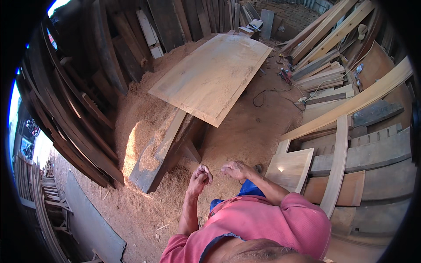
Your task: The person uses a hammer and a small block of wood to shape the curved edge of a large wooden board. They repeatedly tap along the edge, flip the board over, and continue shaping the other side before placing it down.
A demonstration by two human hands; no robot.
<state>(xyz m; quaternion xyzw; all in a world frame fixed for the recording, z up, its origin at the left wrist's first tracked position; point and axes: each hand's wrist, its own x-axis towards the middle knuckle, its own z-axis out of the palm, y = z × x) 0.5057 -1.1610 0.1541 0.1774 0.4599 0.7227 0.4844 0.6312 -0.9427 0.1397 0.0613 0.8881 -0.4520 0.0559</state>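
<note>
My left hand (201, 177) is raised in front of my body, its fingers curled together. Close by to the right, my right hand (236, 169) is also closed, its knuckles toward the far side. A faint thin line seems to run between the two hands, too fine to name. Whatever the fingers pinch is hidden. Beyond both hands a sawdust-dusted wooden panel (215, 74) lies flat on a heavy timber beam (151, 173). Neither hand touches the panel or the beam.
Sawdust (136, 144) is heaped left of the beam. Dark planks (105, 48) lean along the left and back. A red power tool (286, 75) with a black cord (258, 98) lies on the floor. Boards (337, 162) and a small panel (289, 168) are stacked at right.
</note>
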